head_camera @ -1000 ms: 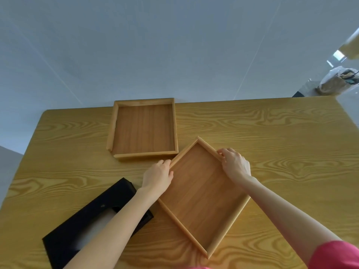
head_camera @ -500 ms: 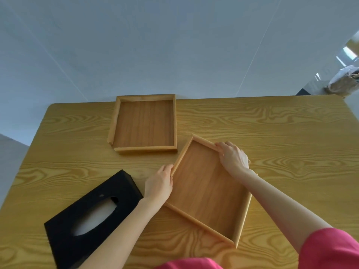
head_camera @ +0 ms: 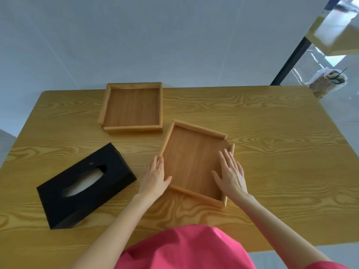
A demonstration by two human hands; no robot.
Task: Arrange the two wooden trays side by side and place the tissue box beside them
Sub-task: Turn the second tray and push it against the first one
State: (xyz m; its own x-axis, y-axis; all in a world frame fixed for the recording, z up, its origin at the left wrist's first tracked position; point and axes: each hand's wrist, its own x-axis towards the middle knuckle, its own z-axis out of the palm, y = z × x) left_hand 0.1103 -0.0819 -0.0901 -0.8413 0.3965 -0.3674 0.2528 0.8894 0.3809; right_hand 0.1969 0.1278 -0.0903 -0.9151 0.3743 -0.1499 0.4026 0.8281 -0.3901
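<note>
Two shallow wooden trays lie on the wooden table (head_camera: 272,156). The far tray (head_camera: 134,129) sits square to the table's back edge. The near tray (head_camera: 191,156) is to its right and closer to me, slightly turned, with its far-left corner close to the far tray's front-right corner. My left hand (head_camera: 155,177) lies along the near tray's left rim, thumb hooked over its near-left corner. My right hand (head_camera: 231,175) rests flat inside the tray by its right rim, fingers spread. A black tissue box (head_camera: 108,166) lies at an angle on the left, white tissue showing in its slot.
Beyond the table's back edge is a pale floor. A crumpled bag (head_camera: 328,82) stands off the table's far-right corner, beside a dark post (head_camera: 289,61). My pink clothing (head_camera: 184,249) covers the table's near edge.
The near tray has turned from a diamond angle to nearly square with the table. My left hand slid down its left rim; my right hand moved from the far rim to the floor.
</note>
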